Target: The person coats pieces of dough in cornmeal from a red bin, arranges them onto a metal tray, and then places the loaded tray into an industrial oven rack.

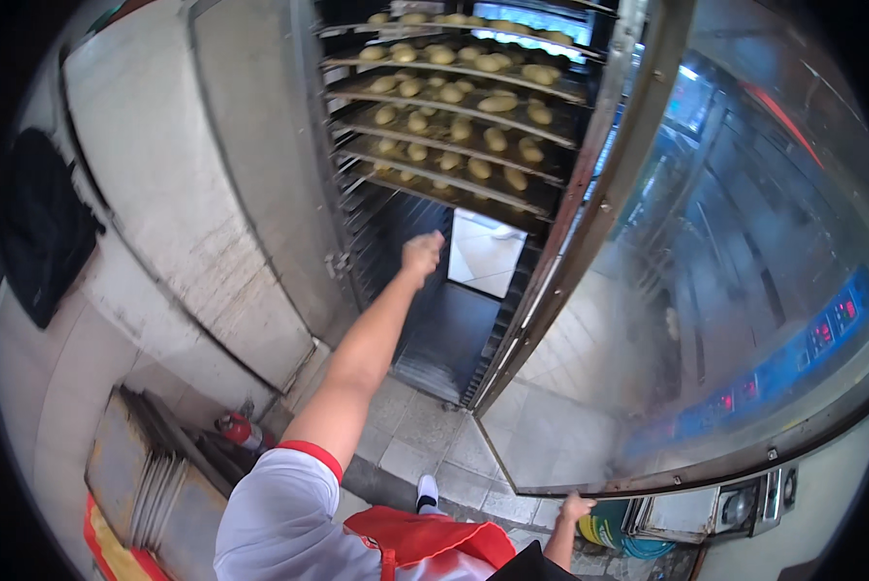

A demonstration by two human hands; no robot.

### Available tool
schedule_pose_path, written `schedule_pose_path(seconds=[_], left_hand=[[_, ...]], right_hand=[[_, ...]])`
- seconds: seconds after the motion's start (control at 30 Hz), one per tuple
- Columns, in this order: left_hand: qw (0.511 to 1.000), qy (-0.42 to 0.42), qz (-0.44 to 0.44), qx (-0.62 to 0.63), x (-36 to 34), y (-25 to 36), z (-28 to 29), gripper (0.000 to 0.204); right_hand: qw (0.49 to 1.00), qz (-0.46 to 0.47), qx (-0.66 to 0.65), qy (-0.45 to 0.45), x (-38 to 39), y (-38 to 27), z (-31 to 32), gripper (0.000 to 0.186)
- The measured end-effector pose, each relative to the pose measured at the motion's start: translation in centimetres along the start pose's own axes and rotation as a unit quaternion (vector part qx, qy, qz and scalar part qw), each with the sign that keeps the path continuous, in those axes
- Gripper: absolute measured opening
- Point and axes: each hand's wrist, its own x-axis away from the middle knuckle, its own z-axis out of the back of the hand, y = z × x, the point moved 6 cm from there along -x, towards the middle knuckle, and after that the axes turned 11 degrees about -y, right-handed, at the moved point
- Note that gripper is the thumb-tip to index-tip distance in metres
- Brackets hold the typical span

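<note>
My left hand (422,254) reaches into the open metal cabinet, fingers curled, below racks of trays (449,208) carrying several pale dough pieces (451,92); whatever its fingers hold, if anything, is unclear. The lower rack slots around it hold no visible trays, and a pale opening (485,254) shows behind them. At lower right, my right hand (575,505) grips the bottom edge of the open, fogged glass door (580,426), which has a metal frame.
Stacked metal sheets (144,484) lean at lower left beside a red extinguisher (241,431). Metal panels (144,165) and a dark hanging item (42,223) line the left. Stacked trays (672,513) and a green-yellow bucket (599,528) sit under the door. My foot (428,492) stands on tiles.
</note>
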Motion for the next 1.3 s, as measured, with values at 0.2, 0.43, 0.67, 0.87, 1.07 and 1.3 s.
schedule_pose_path(seconds=[0.2,0.43,0.67,0.87,1.07,1.3], left_hand=[[0.981,-0.154,0.106,-0.058,36.9,-23.7,4.2,0.031],[0.919,0.138,0.359,-0.091,93.2,-31.7,22.9,0.04],[0.692,0.68,0.228,0.078,125.8,-26.9,23.5,0.053],[0.703,0.679,0.188,0.1,132.2,-27.7,27.8,0.049],[0.701,0.697,0.146,-0.044,140.1,-19.5,45.3,0.05],[0.677,0.677,0.27,-0.1,150.6,-21.6,62.4,0.051]], right_hand=[[0.835,0.013,-0.02,-0.55,17.6,-3.1,-16.2,0.051],[0.496,0.276,0.143,-0.81,50.4,-6.1,-19.9,0.05],[0.17,0.351,0.228,-0.892,88.5,4.3,-2.1,0.041],[0.048,0.126,0.305,-0.943,106.1,16.5,6.5,0.055],[0.215,-0.004,0.129,-0.968,123.3,19.7,1.8,0.071],[0.436,0.419,0.141,-0.784,138.1,23.1,-5.3,0.103]])
